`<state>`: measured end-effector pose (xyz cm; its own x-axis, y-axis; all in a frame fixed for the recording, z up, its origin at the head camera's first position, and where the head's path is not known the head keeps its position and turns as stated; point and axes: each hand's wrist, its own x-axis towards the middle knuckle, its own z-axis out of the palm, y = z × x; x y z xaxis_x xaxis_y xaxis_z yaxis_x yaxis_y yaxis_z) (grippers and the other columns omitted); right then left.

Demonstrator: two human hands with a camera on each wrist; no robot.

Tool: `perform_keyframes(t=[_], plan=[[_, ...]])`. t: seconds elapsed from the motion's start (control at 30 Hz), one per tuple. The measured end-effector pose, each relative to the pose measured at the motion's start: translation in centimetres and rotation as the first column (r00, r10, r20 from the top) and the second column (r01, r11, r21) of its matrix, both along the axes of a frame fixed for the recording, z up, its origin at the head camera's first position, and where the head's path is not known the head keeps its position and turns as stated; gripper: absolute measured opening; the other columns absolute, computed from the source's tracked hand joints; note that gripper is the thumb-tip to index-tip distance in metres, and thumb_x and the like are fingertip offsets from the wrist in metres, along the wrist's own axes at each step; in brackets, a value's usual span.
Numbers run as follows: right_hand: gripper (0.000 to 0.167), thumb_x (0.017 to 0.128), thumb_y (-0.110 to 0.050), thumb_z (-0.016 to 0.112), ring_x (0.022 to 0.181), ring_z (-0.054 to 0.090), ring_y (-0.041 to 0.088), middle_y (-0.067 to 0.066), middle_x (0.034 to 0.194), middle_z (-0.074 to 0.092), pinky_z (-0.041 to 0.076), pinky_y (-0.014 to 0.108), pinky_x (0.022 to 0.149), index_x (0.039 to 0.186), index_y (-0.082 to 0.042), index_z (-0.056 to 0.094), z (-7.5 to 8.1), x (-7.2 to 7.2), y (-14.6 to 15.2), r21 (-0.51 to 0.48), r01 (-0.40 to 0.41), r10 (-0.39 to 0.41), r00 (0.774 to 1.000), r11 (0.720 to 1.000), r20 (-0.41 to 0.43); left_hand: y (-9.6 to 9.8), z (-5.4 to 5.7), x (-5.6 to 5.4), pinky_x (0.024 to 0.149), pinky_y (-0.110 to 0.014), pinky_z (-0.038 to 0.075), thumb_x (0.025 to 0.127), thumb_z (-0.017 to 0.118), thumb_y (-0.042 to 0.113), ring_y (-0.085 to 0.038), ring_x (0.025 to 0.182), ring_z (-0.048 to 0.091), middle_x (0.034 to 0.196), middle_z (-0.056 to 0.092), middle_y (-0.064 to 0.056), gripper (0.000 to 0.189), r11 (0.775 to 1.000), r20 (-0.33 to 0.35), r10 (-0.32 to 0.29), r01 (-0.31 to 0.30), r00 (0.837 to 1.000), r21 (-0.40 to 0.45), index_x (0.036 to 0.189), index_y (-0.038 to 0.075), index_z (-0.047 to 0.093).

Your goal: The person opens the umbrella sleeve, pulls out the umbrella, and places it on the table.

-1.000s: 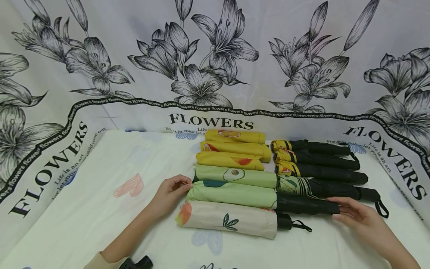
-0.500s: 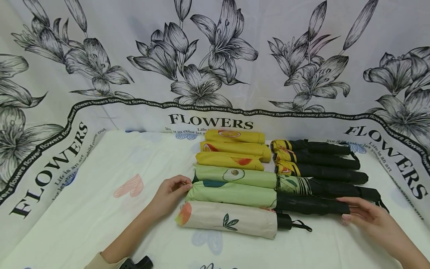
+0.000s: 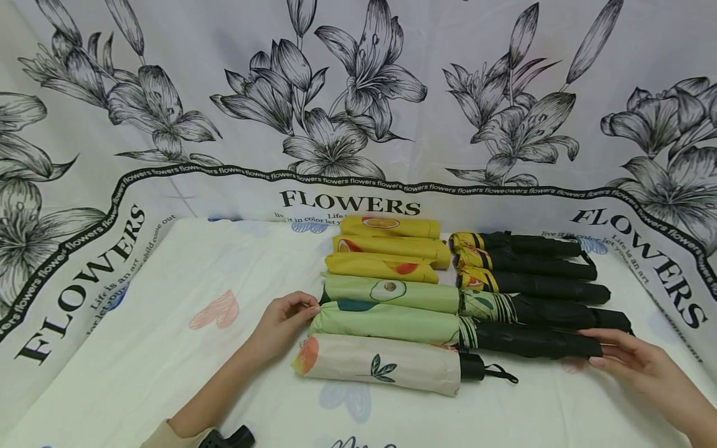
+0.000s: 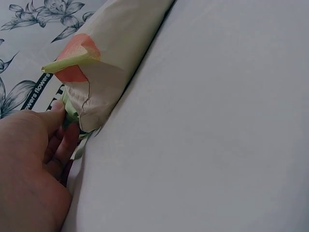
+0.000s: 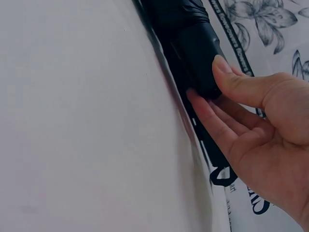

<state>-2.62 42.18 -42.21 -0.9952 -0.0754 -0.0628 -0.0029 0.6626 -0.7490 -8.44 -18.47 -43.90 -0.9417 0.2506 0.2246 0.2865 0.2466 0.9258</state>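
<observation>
In the head view my left hand point(image 3: 282, 325) pinches the left end of a light green umbrella sleeve point(image 3: 392, 323). A folded black umbrella point(image 3: 532, 340) sticks out of the sleeve's right end, with a green striped band bare at the opening. My right hand point(image 3: 644, 366) grips the umbrella's far right end between thumb and fingers. In the right wrist view the thumb lies on the black handle point(image 5: 198, 63) and fingers reach beneath it. Just in front lies a cream sleeve point(image 3: 347, 361) with a black handle point(image 3: 472, 367) showing. It partly hides the green fabric in the left wrist view.
Behind lie another green sleeve point(image 3: 420, 294) with avocado print and its black umbrella point(image 3: 551, 312). Farther back are yellow sleeves point(image 3: 386, 249) and several black umbrellas with yellow bands point(image 3: 538, 266). A white patterned cloth point(image 3: 185, 361) covers the table, and a flowered cloth point(image 3: 252, 149) hangs behind.
My right hand has moved right, drawing the black umbrella farther out of the green sleeve, so the striped band now shows. The left hand has kept its place on the sleeve's end.
</observation>
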Motion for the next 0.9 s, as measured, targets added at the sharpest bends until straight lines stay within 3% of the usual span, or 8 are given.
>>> perform_keyframes(t=[0.27, 0.33, 0.5, 0.63, 0.83, 0.9], plan=[[0.051, 0.097, -0.009, 0.077, 0.098, 0.051, -0.025, -0.049, 0.114, 0.039, 0.056, 0.012, 0.077, 0.142, 0.005, 0.057, 0.1, -0.2, 1.4, 0.072, 0.046, -0.049, 0.998, 0.996, 0.049, 0.0, 0.1, 0.0, 0.078, -0.015, 0.050, 0.101, 0.067, -0.001, -0.004, 0.082, 0.060, 0.089, 0.068, 0.002, 0.007, 1.000, 0.015, -0.003, 0.003, 1.000, 0.010, 0.102, -0.005, 0.072], [0.050, 0.096, -0.009, 0.077, 0.097, 0.049, -0.026, -0.049, 0.114, 0.038, 0.056, 0.013, 0.079, 0.142, 0.000, 0.059, -0.1, -0.2, 1.8, 0.083, 0.055, -0.059, 0.997, 0.995, 0.051, 0.0, 0.1, 0.0, 0.077, -0.015, 0.050, 0.100, 0.067, -0.001, -0.003, 0.082, 0.061, 0.089, 0.068, 0.003, 0.007, 1.000, 0.016, -0.004, 0.004, 1.000, 0.017, 0.102, -0.006, 0.071], [0.044, 0.094, 0.003, 0.076, 0.099, 0.049, -0.028, -0.046, 0.116, 0.045, 0.051, 0.007, 0.080, 0.133, -0.014, 0.067, -0.8, 0.2, 2.8, 0.026, 0.060, -0.058, 0.997, 0.998, -0.045, -0.1, 0.0, -0.1, 0.077, -0.015, 0.051, 0.101, 0.066, -0.002, -0.002, 0.081, 0.062, 0.088, 0.069, 0.004, 0.007, 1.000, 0.024, -0.008, 0.007, 1.000, 0.025, 0.102, -0.007, 0.071], [0.047, 0.092, 0.011, 0.074, 0.100, 0.052, -0.026, -0.045, 0.117, 0.050, 0.050, 0.005, 0.078, 0.129, -0.018, 0.070, -1.2, 0.4, 3.5, -0.027, 0.058, -0.060, 0.994, 0.998, -0.090, -0.1, 0.0, 0.0, 0.077, -0.016, 0.051, 0.101, 0.066, -0.002, -0.003, 0.081, 0.062, 0.089, 0.069, 0.000, 0.007, 1.000, 0.032, -0.011, 0.010, 0.999, 0.024, 0.102, -0.007, 0.070], [0.039, 0.096, 0.001, 0.074, 0.096, 0.050, -0.026, -0.048, 0.115, 0.042, 0.054, 0.011, 0.076, 0.133, -0.010, 0.064, -2.2, 0.2, 5.0, 0.085, 0.101, -0.096, 0.994, 0.991, -0.055, -0.1, 0.1, 0.0, 0.077, -0.016, 0.051, 0.101, 0.066, -0.001, -0.004, 0.082, 0.062, 0.090, 0.069, -0.003, 0.008, 1.000, 0.040, -0.007, 0.006, 0.999, 0.016, 0.102, -0.007, 0.071], [0.040, 0.096, 0.002, 0.074, 0.096, 0.050, -0.027, -0.048, 0.115, 0.041, 0.054, 0.011, 0.077, 0.131, -0.014, 0.064, -2.8, 0.3, 5.6, 0.093, 0.111, -0.105, 0.992, 0.989, -0.068, -0.1, 0.1, 0.0, 0.077, -0.016, 0.051, 0.101, 0.066, -0.001, -0.004, 0.082, 0.061, 0.091, 0.069, -0.003, 0.008, 1.000, 0.039, -0.006, 0.006, 0.999, 0.015, 0.102, -0.007, 0.071]])
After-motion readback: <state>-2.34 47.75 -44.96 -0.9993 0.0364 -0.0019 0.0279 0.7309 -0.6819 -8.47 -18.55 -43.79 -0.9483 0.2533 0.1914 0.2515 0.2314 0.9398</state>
